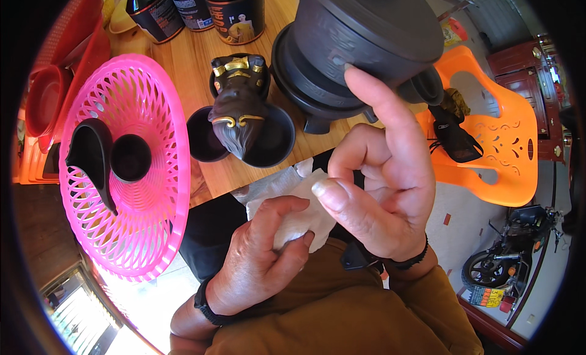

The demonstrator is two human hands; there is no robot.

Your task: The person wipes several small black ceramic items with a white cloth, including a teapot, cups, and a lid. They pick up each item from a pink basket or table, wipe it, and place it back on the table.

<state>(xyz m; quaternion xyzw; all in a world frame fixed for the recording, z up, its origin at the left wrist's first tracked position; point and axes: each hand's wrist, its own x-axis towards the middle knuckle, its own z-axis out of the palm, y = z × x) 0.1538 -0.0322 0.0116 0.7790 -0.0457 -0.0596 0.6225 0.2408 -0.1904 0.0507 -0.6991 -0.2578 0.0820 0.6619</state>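
My left hand pinches a crumpled white tissue over my lap, below the table's edge. My right hand is raised with its index finger stretched over a dark lidded pot; whether the fingertip touches the pot cannot be told. Its thumb stands apart and the other fingers curl, with nothing seen in them. The pot sits on a dark footed base. Beside it a dark figurine with gold trim lies across black cups, one of them a wide black cup.
At the left, a pink plastic basket holds a black scoop-like piece and a small black cup. Several labelled dark containers stand at the wooden table's back. An orange plastic chair and a motorcycle are at right.
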